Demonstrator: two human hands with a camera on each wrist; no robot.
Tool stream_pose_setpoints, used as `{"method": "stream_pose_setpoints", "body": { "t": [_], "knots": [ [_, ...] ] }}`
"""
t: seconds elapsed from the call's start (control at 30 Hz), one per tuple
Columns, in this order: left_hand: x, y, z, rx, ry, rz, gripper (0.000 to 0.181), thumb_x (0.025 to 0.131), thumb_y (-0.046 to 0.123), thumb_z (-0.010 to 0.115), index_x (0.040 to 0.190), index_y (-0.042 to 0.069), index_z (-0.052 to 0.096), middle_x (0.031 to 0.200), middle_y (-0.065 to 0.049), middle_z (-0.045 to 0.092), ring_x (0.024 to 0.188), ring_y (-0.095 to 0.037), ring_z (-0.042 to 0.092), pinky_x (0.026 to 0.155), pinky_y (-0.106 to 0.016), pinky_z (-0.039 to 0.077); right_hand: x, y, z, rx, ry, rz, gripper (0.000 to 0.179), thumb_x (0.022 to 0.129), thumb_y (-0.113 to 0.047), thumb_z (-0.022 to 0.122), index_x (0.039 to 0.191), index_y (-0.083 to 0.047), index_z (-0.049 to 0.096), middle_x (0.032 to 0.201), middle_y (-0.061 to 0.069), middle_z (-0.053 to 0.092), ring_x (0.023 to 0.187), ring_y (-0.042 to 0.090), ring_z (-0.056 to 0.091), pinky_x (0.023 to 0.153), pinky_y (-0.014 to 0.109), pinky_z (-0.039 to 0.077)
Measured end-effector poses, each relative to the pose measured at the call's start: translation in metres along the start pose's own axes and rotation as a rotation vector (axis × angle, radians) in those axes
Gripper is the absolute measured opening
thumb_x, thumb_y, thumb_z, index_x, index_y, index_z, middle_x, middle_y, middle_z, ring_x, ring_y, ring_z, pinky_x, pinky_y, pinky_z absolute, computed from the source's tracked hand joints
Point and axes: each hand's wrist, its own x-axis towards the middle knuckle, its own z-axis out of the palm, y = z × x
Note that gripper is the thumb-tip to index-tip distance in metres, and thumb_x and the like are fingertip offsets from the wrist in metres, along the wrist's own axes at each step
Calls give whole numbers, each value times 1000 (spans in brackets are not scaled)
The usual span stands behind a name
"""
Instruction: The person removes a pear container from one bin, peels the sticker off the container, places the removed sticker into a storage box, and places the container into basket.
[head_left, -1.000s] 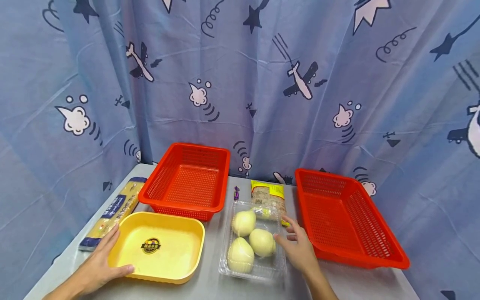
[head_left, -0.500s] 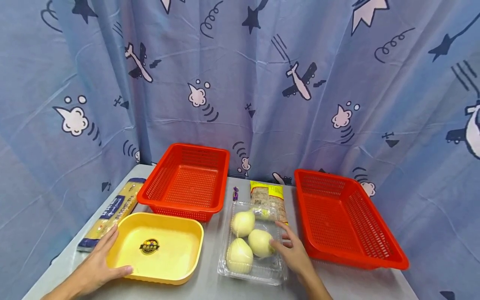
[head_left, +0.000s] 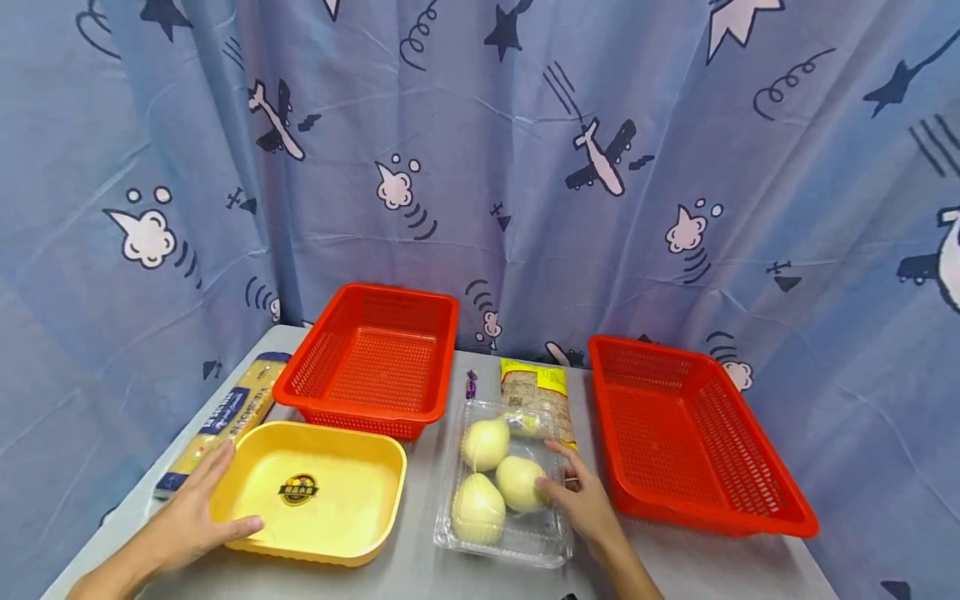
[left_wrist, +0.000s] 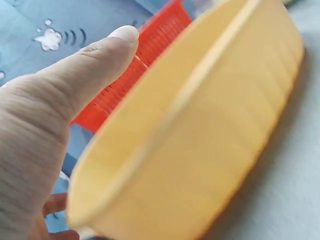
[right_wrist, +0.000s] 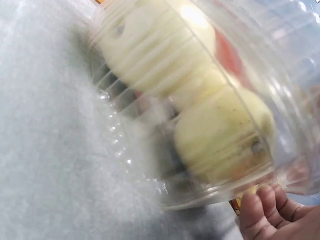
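Note:
A yellow plastic tray [head_left: 352, 483] with a dark round sticker lies front left. My left hand [head_left: 183, 517] is at its left end: the fingers reach along the outer side and the straight thumb hovers by the near rim. In the left wrist view, the thumb stands apart from the rim. To the right is a clear plastic box [head_left: 517, 550] holding pale yellow-green pears [head_left: 480, 508]. My right hand [head_left: 588, 508] grips its right side, thumb and index over the lid. In the right wrist view, curled fingertips [right_wrist: 250, 212] touch the box's lower edge.
A red basket [head_left: 397, 417] stands behind the tray, and another red basket [head_left: 720, 517] at the right. A spaghetti pack [head_left: 225, 417] lies along the left edge. A small purple wrapped candy [head_left: 471, 384] and a yellow-topped bag [head_left: 536, 382] lie behind the box. A patterned curtain [head_left: 480, 167] closes off the back.
My right hand has moved left from beside the clear box onto its right side. My left hand has shifted slightly left and its thumb has risen a little at the tray's rim.

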Motion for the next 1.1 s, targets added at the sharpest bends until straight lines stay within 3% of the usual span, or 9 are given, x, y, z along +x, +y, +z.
{"method": "stream_pose_setpoints", "body": {
  "t": [0.27,0.53,0.6,0.7,0.83,0.9,1.0,1.1],
  "knots": [
    [8,31,-17,14,62,-4,113,76,39,80,154,3,8,151,-32,15,129,-56,21,90,-78,22,-4,-8,0,42,-35,-2,59,81,-6,75,136,-13,53,74,8,45,64,17,47,58,26,40],
    [14,72,-21,-128,152,11,105,79,34,80,157,23,9,152,-25,24,119,-55,40,86,-75,32,-2,0,1,44,-33,11,60,82,-8,75,137,-16,52,76,7,45,66,17,47,59,26,40],
    [16,82,-17,-176,187,35,103,79,31,80,156,28,12,152,-21,27,121,-51,41,87,-72,35,-1,0,0,46,-33,4,60,82,-9,75,137,-16,52,77,7,44,66,17,46,59,26,40],
    [20,96,-7,-251,249,95,99,79,23,82,155,30,19,150,-16,35,124,-35,44,98,-45,43,-1,0,0,55,-34,-10,59,82,-8,75,136,-16,52,77,8,44,67,17,46,59,26,40],
    [24,110,9,-344,314,183,91,80,10,80,153,27,28,144,-10,42,120,-9,44,92,-8,36,-2,3,1,68,-44,-12,59,81,-5,75,136,-13,53,76,8,45,67,17,46,58,26,40],
    [29,117,17,-374,316,202,87,81,10,78,152,28,30,144,-7,42,120,-6,43,92,-8,35,-3,4,1,75,-48,-12,60,81,-4,75,136,-13,53,76,8,45,67,17,46,58,25,40],
    [38,125,30,-386,302,225,84,83,13,78,151,29,32,144,-4,43,122,-15,45,94,-11,36,-2,4,1,81,-46,-14,61,81,-5,75,137,-13,52,77,7,45,66,17,46,57,25,40],
    [48,133,46,-407,266,249,82,83,16,78,151,29,34,145,-4,43,125,-23,45,97,-22,40,-2,3,-1,76,-42,-19,61,81,-6,75,137,-13,52,77,8,45,66,17,46,57,25,40]
  ]
}}
